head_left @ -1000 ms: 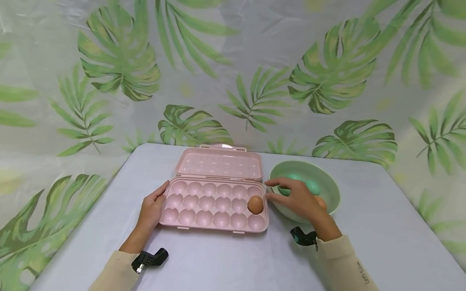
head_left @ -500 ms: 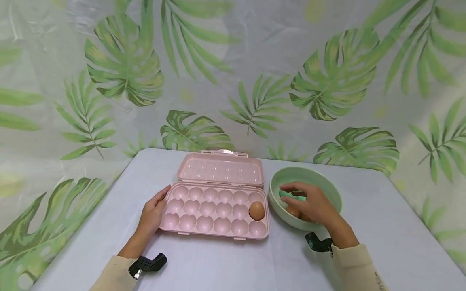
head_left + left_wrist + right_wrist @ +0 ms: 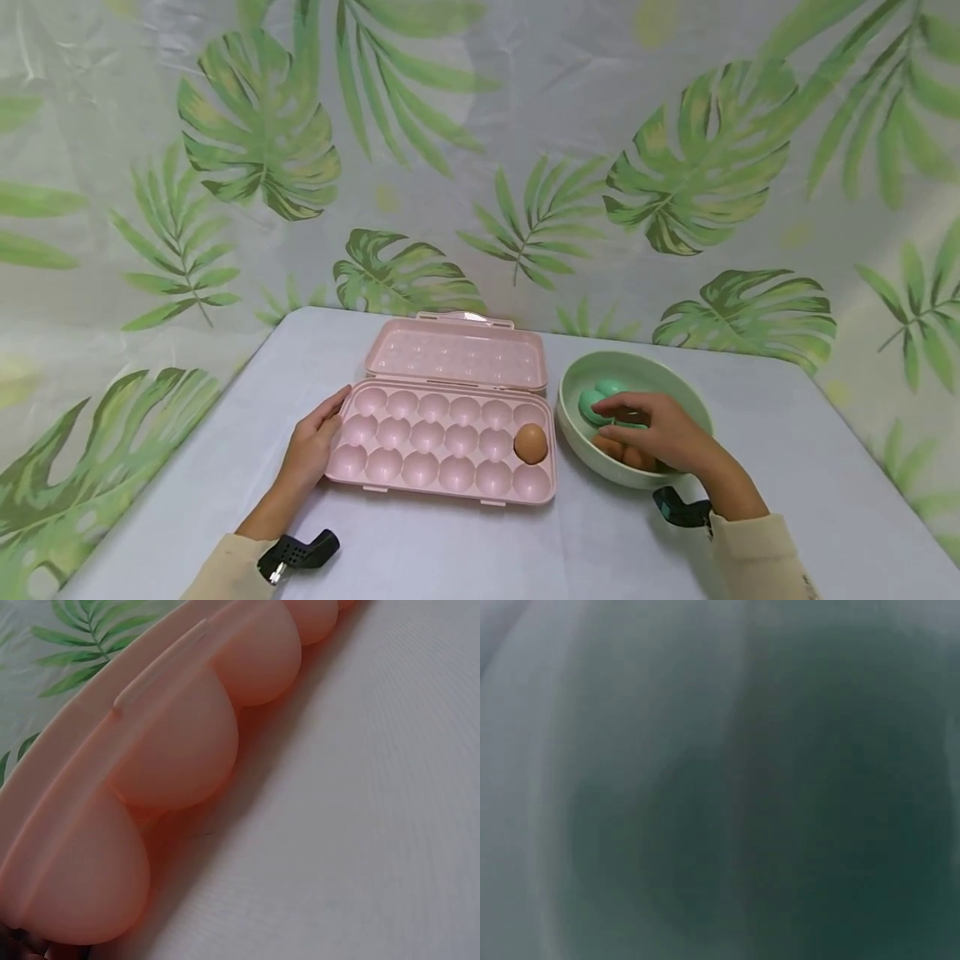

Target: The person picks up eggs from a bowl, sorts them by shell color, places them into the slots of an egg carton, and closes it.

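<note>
My left hand (image 3: 309, 446) grips the left end of a pink plastic egg tray (image 3: 427, 436), its lid (image 3: 455, 354) folded back behind. One brown egg (image 3: 531, 443) sits in the middle row at the right end; the other cups hold nothing. From the left wrist, the rounded undersides of the tray's cups (image 3: 176, 746) show close up. Over a light green bowl (image 3: 576, 437) reaches my right hand (image 3: 667, 432), thumb and fingers apart, right above the eggs. Inside are green eggs (image 3: 592, 406) and brown eggs (image 3: 610, 448), partly hidden by that hand. The right wrist view is blurred.
The bowl stands close to the tray's right end on a white-covered table (image 3: 420, 550). Behind the table hangs a leaf-printed sheet (image 3: 525, 208). A black wrist camera (image 3: 300, 552) is strapped at each sleeve.
My right hand has moved right from the tray's right end to over the eggs in the bowl. The left hand stays on the tray, and the head view has shifted slightly.
</note>
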`<state>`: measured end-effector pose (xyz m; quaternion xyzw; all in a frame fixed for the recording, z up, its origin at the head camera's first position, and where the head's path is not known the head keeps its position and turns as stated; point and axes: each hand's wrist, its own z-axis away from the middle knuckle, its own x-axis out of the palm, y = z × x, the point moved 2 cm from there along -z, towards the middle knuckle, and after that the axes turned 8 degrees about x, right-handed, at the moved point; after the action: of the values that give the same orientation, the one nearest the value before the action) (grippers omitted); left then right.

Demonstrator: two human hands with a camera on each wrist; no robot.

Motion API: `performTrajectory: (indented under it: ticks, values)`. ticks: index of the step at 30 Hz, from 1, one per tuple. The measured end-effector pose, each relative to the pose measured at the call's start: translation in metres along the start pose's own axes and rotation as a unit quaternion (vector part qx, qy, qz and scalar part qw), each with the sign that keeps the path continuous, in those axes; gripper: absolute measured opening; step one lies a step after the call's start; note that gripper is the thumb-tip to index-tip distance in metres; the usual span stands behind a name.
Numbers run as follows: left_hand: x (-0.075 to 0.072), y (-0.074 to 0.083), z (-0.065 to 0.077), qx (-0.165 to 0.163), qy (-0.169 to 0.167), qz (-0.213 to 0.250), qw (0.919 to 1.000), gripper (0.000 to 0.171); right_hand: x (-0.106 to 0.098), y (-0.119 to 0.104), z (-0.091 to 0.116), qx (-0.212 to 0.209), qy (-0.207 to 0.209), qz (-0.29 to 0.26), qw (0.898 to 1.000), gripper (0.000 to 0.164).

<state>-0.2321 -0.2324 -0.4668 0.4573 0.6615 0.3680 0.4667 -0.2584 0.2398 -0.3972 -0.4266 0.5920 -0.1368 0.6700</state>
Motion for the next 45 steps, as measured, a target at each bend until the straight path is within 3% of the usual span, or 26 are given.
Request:
performTrajectory:
  ticks: [16,27,37,45]
  values:
    - [0.003,-0.004,0.001,-0.002,0.013,0.002,0.9999,0.043,-0.003,0.023,-0.001,-0.002,-0.055,-0.061,0.997,0.032]
    - [0.002,-0.003,0.0,0.0,0.013,-0.002,0.9999,0.043,0.003,0.02,-0.001,0.011,-0.092,-0.045,0.995,0.032]
    - [0.003,-0.004,-0.001,-0.003,0.015,-0.001,0.9999,0.043,0.006,0.021,-0.003,0.021,-0.098,-0.005,0.995,0.036]
    - [0.004,-0.002,-0.001,-0.008,0.014,-0.012,0.9998,0.043,0.006,0.016,-0.001,0.001,-0.092,0.038,0.995,0.032]
